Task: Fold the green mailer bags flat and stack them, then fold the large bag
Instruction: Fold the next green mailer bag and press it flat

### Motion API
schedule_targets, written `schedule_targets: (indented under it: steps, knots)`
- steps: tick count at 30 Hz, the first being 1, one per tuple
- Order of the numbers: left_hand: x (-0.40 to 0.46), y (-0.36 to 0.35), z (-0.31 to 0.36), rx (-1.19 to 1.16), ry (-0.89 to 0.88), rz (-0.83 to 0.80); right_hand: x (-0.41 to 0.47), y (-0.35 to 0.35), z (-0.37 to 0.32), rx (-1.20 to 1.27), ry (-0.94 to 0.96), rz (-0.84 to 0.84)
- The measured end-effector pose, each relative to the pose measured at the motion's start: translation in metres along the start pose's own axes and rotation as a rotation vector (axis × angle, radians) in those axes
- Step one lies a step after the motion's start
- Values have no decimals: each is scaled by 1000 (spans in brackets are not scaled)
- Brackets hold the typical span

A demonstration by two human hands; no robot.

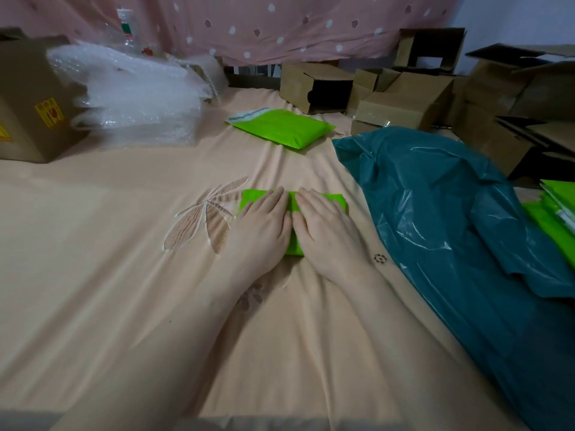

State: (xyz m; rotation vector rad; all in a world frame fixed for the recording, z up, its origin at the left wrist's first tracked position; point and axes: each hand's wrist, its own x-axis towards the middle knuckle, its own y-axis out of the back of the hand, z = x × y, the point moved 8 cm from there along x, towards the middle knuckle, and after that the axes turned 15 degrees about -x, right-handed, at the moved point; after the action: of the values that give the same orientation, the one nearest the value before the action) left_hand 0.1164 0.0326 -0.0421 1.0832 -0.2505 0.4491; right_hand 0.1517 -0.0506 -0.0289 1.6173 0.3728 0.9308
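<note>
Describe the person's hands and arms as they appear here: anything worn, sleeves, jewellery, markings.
Both the left hand and the right hand are bare: no gloves, rings, watch or bracelets show. The forearms are uncovered right down to the bottom of the frame, with no sleeve in view. The fingers look slim, and no nail polish can be made out.

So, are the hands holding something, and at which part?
Nothing is gripped. The left hand and right hand press flat, side by side, on top of the folded green mailer bag.

Open sheet lies to your left and toward you. Your right: large teal bag. Far left: bubble wrap, box. Far side: cardboard boxes.
</note>
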Motion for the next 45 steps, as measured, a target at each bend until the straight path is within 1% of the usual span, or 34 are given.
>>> schedule_targets:
  steps: [2, 4, 10, 16, 19, 21, 24, 28, 31, 36, 42, 43, 45]
  knots:
    - [-4, -5, -4, 37, 11, -41, -1, -14, 3, -13, 3, -126]
    - [-7, -7, -5, 49, 10, -69, -3, -21, 2, -36, 9, -189]
    - [-6, -10, -6, 53, 8, -103, -2, -22, 1, -71, 0, -213]
    - [-9, -15, -7, 64, 23, -135, -5, -23, 0, -31, -6, -232]
    - [-8, -9, -7, 25, 58, -91, -5, -15, 6, -1, -59, -176]
    - [-5, -4, 0, 27, 28, -66, -7, -10, 16, -15, -124, -129]
    - [0, -5, 22, 10, -94, -77, -11, -14, 26, 30, -189, -199]
    - [5, -25, 16, -3, -45, -177, -12, -24, 26, 52, -193, -289]
    - [5, -29, 12, 7, -34, -217, -12, -28, 27, 38, -182, -319]
    - [1, -21, 18, 53, -71, -141, -14, -26, 29, -4, -207, -284]
    - [1, -25, 13, 44, -20, -171, -14, -27, 30, -17, -212, -303]
    - [1, -23, 14, 49, -18, -155, -13, -24, 30, -37, -215, -275]
    - [1, -13, 14, 65, 13, -72, -8, -12, 27, -121, -213, -139]
